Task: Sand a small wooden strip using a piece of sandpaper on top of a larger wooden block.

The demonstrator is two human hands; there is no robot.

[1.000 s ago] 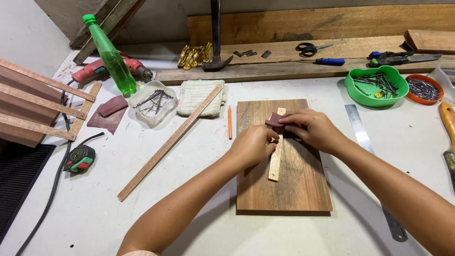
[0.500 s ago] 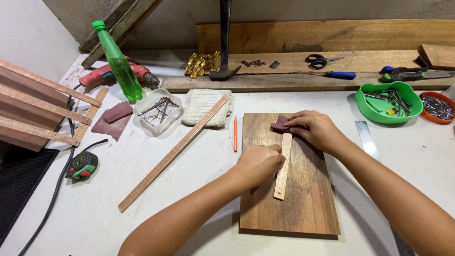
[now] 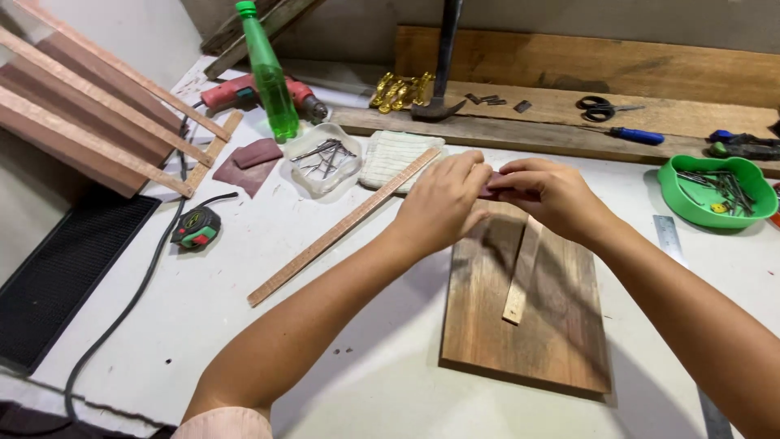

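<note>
Reddish-brown sandpaper scrap (image 3: 493, 184) sits pinched between both hands at upper centre — left hand (image 3: 443, 203) and right hand (image 3: 552, 195) each grasping it, seemingly to refold it. Below, a thin pale wooden strip (image 3: 520, 276) lies loose on the dark wooden board (image 3: 552, 341).

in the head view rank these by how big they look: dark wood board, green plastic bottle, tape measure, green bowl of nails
1. dark wood board, by far the largest
2. green bowl of nails and green plastic bottle: look alike in size, so unranked
3. tape measure, smallest
</note>
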